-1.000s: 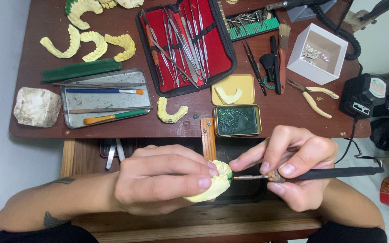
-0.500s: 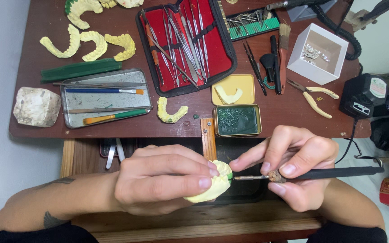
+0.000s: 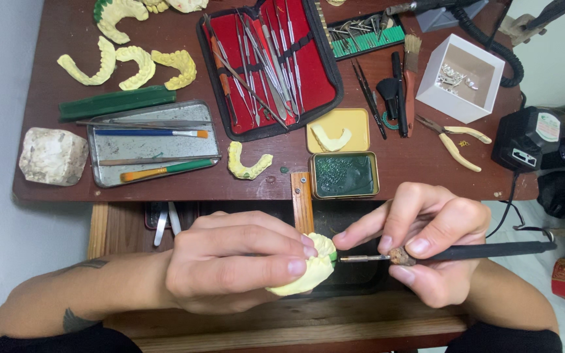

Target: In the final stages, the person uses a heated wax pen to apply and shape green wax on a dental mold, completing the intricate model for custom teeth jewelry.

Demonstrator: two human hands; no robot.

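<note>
Low in the frame's centre, the left hand (image 3: 230, 268) curls closed around a pale yellow, chalky tooth mould (image 3: 308, 271). The right hand (image 3: 433, 245) pinches a slim black tool (image 3: 479, 250), its metal tip touching the mould. Above, on the brown wooden table (image 3: 53, 65), lie 1 open red case (image 3: 269, 65) of steel picks and 1 green-filled tin (image 3: 344, 175).

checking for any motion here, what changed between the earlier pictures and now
Nothing visibly changed. The left hand still holds the yellow dental cast, and the right hand still holds the black-handled tool with its tip at the cast. Items on the brown table lie as before.
</note>
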